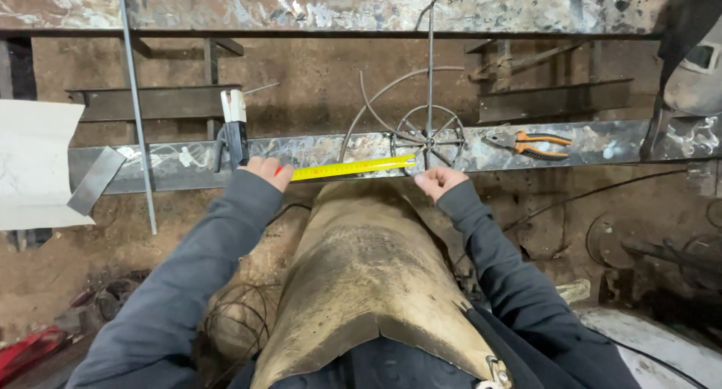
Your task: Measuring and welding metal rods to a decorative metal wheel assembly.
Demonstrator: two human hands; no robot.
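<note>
Here, measuring is in hand. The left hand, fingers clamped on the tape's red case, rests on the steel beam just right of a welding clamp. The yellow measuring tape runs right along the beam to the right hand, fingers pinched on its end beside a wire wheel. Pliers lie farther right. Reading the mark likely calls for a taut, steady tape.

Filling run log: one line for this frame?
left hand: tape measure case | right hand: tape end | on steel beam | pliers idle
</note>
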